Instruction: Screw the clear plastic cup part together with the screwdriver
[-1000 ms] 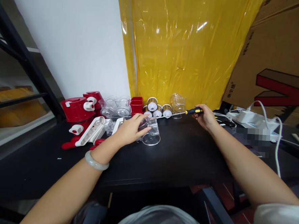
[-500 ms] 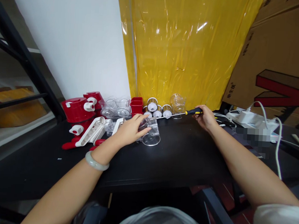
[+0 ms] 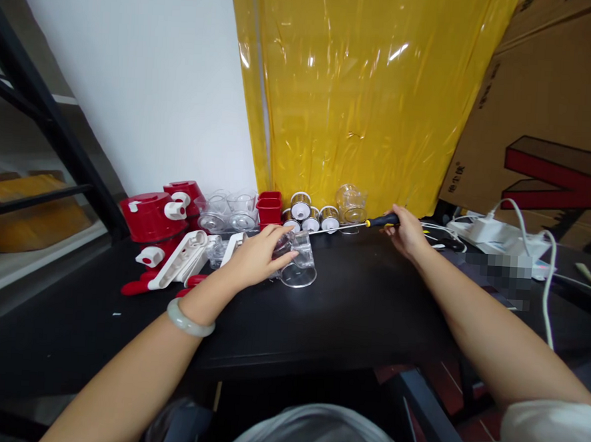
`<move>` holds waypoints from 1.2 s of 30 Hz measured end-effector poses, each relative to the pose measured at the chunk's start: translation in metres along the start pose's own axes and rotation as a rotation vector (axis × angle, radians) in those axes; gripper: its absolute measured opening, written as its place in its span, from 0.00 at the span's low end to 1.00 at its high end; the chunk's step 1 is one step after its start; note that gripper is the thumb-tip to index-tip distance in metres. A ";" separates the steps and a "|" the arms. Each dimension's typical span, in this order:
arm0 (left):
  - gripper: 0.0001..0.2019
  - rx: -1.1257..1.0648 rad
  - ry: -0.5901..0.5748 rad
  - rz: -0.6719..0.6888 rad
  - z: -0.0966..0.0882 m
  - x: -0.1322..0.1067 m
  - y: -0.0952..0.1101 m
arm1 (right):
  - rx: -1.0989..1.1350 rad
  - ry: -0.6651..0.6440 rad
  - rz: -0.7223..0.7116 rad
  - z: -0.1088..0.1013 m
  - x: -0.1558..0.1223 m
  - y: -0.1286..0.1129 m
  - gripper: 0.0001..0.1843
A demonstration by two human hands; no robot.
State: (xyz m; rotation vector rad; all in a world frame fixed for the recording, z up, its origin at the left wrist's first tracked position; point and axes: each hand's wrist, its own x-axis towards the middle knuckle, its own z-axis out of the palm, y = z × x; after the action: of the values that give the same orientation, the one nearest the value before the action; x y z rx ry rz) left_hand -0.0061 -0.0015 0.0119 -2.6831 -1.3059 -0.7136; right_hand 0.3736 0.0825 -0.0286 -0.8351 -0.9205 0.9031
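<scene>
Hands hardly moved since a second ago: left hand (image 3: 258, 255) stays curled round the clear cup (image 3: 298, 261), centre frame on the black table (image 3: 350, 311); right hand (image 3: 408, 231), fingers closed, keeps gripping the screwdriver (image 3: 381, 220) right of centre. Nothing has advanced.

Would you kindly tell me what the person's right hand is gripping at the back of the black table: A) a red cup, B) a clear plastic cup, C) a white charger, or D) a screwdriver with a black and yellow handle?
D: the right hand closes on the screwdriver by its black and yellow handle, while the left hand holds the clear plastic cup.
</scene>
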 end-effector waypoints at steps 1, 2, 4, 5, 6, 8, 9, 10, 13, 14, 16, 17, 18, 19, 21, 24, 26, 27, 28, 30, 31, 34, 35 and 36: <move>0.31 0.003 0.000 0.001 0.000 0.000 0.000 | 0.024 0.012 -0.001 0.001 -0.001 -0.001 0.17; 0.31 0.005 -0.001 0.002 0.000 0.000 0.000 | 0.056 0.026 -0.001 0.003 -0.001 -0.002 0.16; 0.31 0.007 -0.002 0.003 0.000 0.000 0.001 | 0.119 0.051 0.010 0.005 -0.003 -0.004 0.14; 0.31 0.008 -0.002 0.003 0.000 0.000 0.001 | 0.141 0.055 0.020 0.006 -0.004 -0.005 0.13; 0.31 0.008 -0.002 0.003 0.000 0.000 0.001 | 0.152 0.051 0.029 0.006 -0.005 -0.005 0.13; 0.31 0.007 0.000 0.003 0.000 0.000 0.001 | 0.144 0.027 0.039 0.004 -0.007 -0.006 0.12; 0.31 0.007 0.001 0.004 0.000 0.000 0.001 | 0.134 0.012 0.039 0.004 -0.007 -0.006 0.12; 0.31 0.007 0.002 0.005 0.000 0.000 0.001 | 0.123 -0.002 0.036 0.003 -0.007 -0.006 0.12; 0.30 0.008 0.005 0.010 0.000 0.000 0.000 | 0.100 -0.031 0.010 0.001 -0.006 -0.005 0.11; 0.30 0.008 0.007 0.013 0.000 0.000 0.000 | 0.090 -0.030 -0.002 0.001 -0.005 -0.004 0.12; 0.30 0.006 0.010 0.013 0.000 -0.001 0.000 | 0.042 -0.002 -0.026 0.000 -0.002 -0.001 0.16; 0.30 0.006 0.011 0.012 0.000 0.000 0.000 | 0.004 0.016 -0.037 0.000 -0.001 0.000 0.19; 0.30 0.004 0.010 0.011 0.000 0.000 0.000 | -0.038 0.034 -0.049 -0.001 0.001 0.001 0.21; 0.30 0.003 0.010 0.010 0.000 0.000 0.000 | -0.078 0.047 -0.061 -0.001 0.002 0.002 0.22; 0.30 0.001 0.007 0.008 0.000 0.000 0.001 | -0.123 0.060 -0.080 -0.002 0.002 0.003 0.19; 0.30 0.000 0.004 0.006 -0.001 0.000 0.001 | -0.077 0.059 -0.076 0.000 0.000 -0.001 0.12; 0.30 0.002 0.003 0.003 -0.001 0.000 0.002 | -0.004 0.037 -0.069 0.001 -0.003 -0.004 0.09; 0.30 0.004 0.003 0.001 -0.001 0.000 0.002 | 0.031 0.023 -0.065 0.002 -0.005 -0.005 0.10; 0.31 0.006 0.002 0.000 -0.001 0.000 0.002 | 0.059 0.009 -0.058 0.002 -0.006 -0.007 0.11; 0.30 0.007 0.004 -0.001 -0.001 -0.001 0.002 | 0.090 -0.012 -0.032 0.003 -0.009 -0.009 0.13; 0.30 0.006 0.005 0.001 -0.001 -0.001 0.001 | 0.098 -0.020 -0.018 0.003 -0.010 -0.010 0.14; 0.30 0.000 0.007 0.007 0.000 0.000 0.001 | 0.128 -0.040 0.011 0.002 -0.011 -0.014 0.16; 0.30 0.000 0.006 0.008 0.000 0.000 0.001 | 0.144 -0.045 0.016 0.002 -0.011 -0.015 0.17; 0.30 0.003 0.006 0.009 0.000 0.000 0.001 | 0.159 -0.049 0.021 0.002 -0.012 -0.015 0.17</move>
State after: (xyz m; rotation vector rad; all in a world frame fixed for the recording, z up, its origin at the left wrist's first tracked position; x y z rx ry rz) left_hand -0.0056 -0.0023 0.0121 -2.6808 -1.2913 -0.7180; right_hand 0.3724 0.0665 -0.0176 -0.6898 -0.8718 1.0049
